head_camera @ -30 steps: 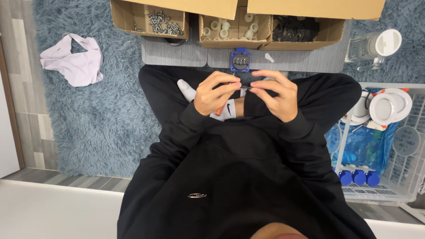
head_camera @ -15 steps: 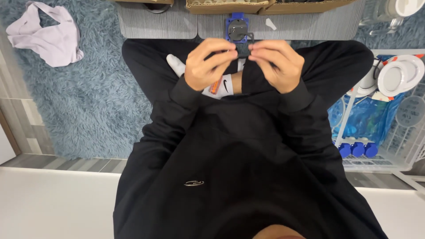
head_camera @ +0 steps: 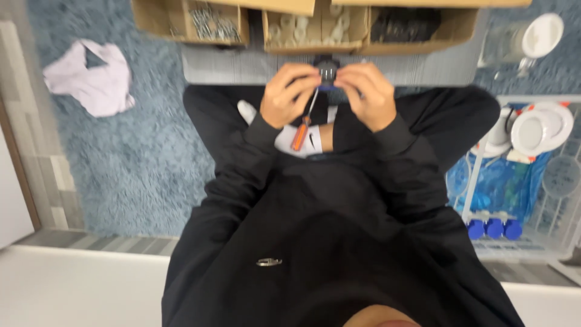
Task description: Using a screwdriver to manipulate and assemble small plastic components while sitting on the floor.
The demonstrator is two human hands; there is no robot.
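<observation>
The person is sitting cross-legged on the blue carpet (head_camera: 139, 175), holding a small dark part with a blue base (head_camera: 327, 74) up between both hands, just in front of the cardboard boxes (head_camera: 302, 24). The left hand (head_camera: 289, 94) is pinching the part from its own side, fingers (head_camera: 302, 75) closed on it, and the right hand (head_camera: 366, 94) is gripping the other side the same way. An orange-handled screwdriver (head_camera: 301, 134) is hanging down by the left palm, shaft pointing up toward the part; I cannot tell whether it is tucked into that hand or resting on the lap. The part is looking rigid, light and compact, probably hard plastic, so holding it by its two opposite flanks seems best. A white wire basket (head_camera: 532, 181) is standing to the right, and a pale cloth (head_camera: 91, 82) is lying on the carpet.
</observation>
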